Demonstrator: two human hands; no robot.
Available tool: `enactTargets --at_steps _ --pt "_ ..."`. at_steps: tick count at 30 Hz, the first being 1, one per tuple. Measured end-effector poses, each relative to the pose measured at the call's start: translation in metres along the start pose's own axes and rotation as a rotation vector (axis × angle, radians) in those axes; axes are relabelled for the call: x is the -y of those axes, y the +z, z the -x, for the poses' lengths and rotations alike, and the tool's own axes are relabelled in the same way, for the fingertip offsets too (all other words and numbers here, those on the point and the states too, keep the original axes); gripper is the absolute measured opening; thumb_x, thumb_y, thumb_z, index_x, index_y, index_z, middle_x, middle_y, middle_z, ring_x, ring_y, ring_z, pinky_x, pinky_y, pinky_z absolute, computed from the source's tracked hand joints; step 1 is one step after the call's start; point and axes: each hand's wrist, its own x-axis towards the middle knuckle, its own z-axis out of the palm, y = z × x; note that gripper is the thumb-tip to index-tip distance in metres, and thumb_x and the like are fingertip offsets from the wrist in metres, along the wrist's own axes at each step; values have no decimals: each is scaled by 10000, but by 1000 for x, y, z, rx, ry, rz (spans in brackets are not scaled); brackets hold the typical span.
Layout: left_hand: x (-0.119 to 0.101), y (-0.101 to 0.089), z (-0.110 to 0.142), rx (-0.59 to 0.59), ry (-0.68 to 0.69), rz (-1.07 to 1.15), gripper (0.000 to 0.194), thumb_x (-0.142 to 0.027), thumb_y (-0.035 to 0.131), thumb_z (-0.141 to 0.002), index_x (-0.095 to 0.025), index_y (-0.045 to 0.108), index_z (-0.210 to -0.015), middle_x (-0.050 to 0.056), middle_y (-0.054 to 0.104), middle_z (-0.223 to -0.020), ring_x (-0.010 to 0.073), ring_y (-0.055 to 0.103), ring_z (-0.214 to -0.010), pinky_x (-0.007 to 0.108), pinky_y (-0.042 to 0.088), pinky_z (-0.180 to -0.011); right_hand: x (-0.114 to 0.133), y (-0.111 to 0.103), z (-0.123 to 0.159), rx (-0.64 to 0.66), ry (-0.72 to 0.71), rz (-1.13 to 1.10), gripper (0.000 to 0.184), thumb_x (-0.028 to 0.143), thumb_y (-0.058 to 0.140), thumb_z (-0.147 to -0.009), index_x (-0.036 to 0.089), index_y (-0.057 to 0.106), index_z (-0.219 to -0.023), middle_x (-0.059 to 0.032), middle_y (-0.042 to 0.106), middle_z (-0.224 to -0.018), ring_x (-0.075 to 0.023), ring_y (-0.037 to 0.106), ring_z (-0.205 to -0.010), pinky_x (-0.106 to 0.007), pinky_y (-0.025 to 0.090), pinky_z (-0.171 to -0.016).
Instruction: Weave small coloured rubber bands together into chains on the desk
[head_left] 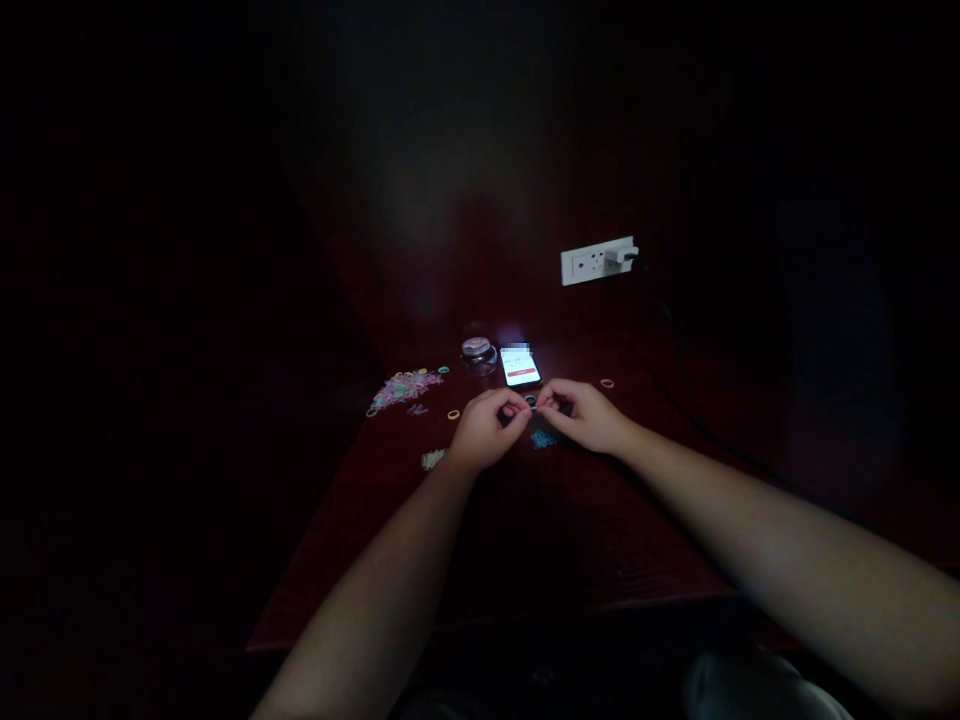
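My left hand [489, 428] and my right hand [582, 415] meet over the table with their fingertips nearly touching. Thumb and forefinger are pinched on each. A tiny pale thing shows between the fingertips, too small to name. Just below my right hand lies a small pile of blue pieces [544, 438]. Pale yellowish pieces [433, 459] sit in another pile beside my left wrist, partly covered by it. Behind the fingertips a small light ring [530, 400] is partly hidden. A yellow ring [453, 414] lies left of my left hand.
A lit phone [520, 366] lies behind my hands, next to a round clear container [478, 355]. Farther left spreads a heap of pink and purple pieces [406, 390]. An orange ring [607, 383] lies at right. A wall socket [598, 262] holds a plug; a dark cable [694, 415] runs down.
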Motion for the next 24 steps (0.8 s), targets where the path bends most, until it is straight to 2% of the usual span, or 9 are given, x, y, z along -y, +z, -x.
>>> enactTargets --at_steps 11,17,24 --pt "2 0 0 0 1 4 67 -217 612 -801 -176 665 -807 15 655 -765 122 579 -713 239 469 -678 2 -3 0 -15 -14 16 83 229 545 -823 162 585 -795 -24 576 -724 -134 513 -650 -259 430 -615" --pt "1 -1 0 16 4 20 64 -208 610 -798 -170 661 -797 21 658 -765 122 581 -709 236 469 -667 2 -3 0 -9 -15 -14 76 208 572 -793 161 583 -850 -27 582 -746 -133 521 -656 -257 443 -622" --pt "1 0 0 38 25 31 60 -203 607 -797 -168 654 -790 16 653 -761 115 567 -704 230 459 -672 3 -3 0 14 -17 5 36 180 555 -788 157 582 -782 -19 567 -719 -127 507 -645 -248 421 -612"
